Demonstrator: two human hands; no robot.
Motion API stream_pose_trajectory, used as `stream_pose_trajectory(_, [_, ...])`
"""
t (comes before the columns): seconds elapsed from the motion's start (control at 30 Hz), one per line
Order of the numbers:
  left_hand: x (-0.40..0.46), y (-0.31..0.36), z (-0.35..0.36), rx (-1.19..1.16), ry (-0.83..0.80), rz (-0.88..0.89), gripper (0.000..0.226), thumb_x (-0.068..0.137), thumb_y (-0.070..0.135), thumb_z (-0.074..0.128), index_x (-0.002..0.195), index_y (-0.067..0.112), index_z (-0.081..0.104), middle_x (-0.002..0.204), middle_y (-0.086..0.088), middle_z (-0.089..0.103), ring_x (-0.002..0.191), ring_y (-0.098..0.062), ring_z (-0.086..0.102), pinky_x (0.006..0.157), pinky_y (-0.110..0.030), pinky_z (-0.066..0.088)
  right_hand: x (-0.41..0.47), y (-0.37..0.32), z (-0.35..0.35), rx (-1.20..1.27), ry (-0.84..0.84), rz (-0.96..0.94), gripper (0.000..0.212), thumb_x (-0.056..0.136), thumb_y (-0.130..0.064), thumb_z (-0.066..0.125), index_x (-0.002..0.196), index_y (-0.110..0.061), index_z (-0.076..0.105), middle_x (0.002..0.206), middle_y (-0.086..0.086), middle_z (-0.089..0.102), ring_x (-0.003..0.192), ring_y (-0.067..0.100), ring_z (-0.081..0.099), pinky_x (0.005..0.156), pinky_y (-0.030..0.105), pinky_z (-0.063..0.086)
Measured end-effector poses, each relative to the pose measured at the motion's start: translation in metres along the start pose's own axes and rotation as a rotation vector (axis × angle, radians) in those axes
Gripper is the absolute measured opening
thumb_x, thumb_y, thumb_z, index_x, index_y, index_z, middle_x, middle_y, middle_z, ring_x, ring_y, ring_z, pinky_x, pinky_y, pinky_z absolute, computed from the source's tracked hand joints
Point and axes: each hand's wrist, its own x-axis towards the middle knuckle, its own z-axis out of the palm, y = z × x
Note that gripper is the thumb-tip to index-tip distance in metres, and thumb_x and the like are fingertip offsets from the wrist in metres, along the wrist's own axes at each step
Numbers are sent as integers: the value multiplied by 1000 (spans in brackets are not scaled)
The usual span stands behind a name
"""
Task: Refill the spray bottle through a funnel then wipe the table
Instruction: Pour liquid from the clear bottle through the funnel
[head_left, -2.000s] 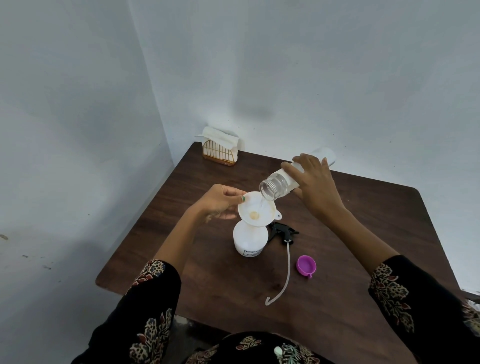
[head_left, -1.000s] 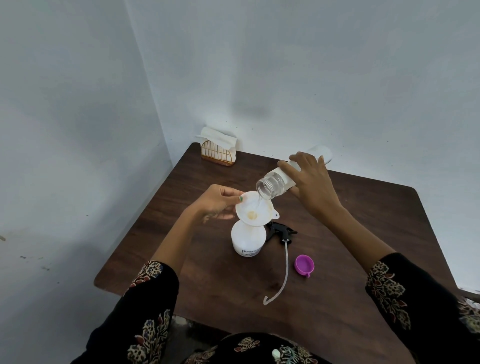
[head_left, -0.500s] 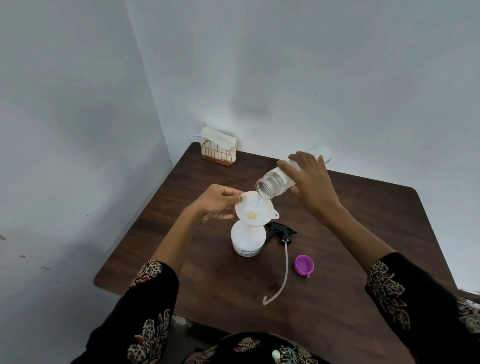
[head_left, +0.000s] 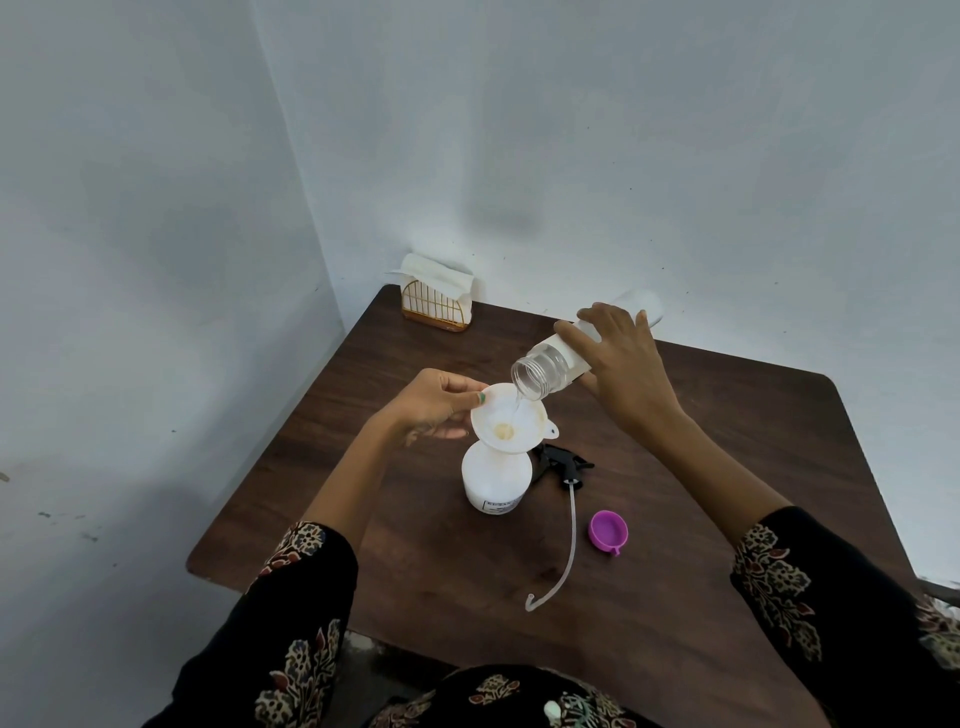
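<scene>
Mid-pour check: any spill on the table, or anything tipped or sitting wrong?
Nothing stands out. The thin stream from the tilted clear refill bottle lands inside the white plastic funnel, which sits in the upright white spray bottle. No liquid shows on the dark wooden table. The black trigger sprayer head and purple cap lie deliberately set aside.

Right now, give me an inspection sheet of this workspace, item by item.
Surface: dark wooden table, no spill visible.
Job's things: white spray bottle upright, funnel seated in its neck; refill bottle tilted, thin stream falling into the funnel.
Clutter: trigger sprayer head with its dip tube lying flat; purple cap; napkin holder at the far corner.
Hands: left hand steadies the funnel rim; right hand grips the refill bottle.
Cables: nothing seen.
Surroundings: plain white walls.
</scene>
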Motion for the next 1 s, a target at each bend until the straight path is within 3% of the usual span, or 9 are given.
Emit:
stream_pose_trajectory(0.17, [-1, 1, 0, 9, 2, -1, 15, 89, 21, 64, 102, 23, 71, 96, -1, 73, 79, -10, 67, 64, -24, 55, 0, 0, 0, 5, 4, -1, 49, 84, -10, 65, 130, -14, 51, 134, 18, 47, 130, 33, 38, 105, 59, 27])
stream_pose_trajectory(0.83, [-1, 1, -1, -17, -17, -9, 22, 90, 20, 63, 110, 17, 70, 93, -2, 72, 80, -10, 66, 71, -27, 56, -1, -2, -1, 15, 16, -2, 47, 82, -9, 67, 127, -12, 53, 131, 20, 50, 129, 35, 40, 104, 61, 28])
stream_pose_trajectory(1.0, [-2, 0, -1, -11, -12, -3, 20, 89, 21, 64, 108, 18, 70, 87, 1, 72, 73, -7, 66, 65, -23, 56, -1, -3, -1, 6, 14, -3, 46, 84, -10, 66, 128, -13, 52, 132, 19, 49, 129, 34, 39, 104, 60, 27])
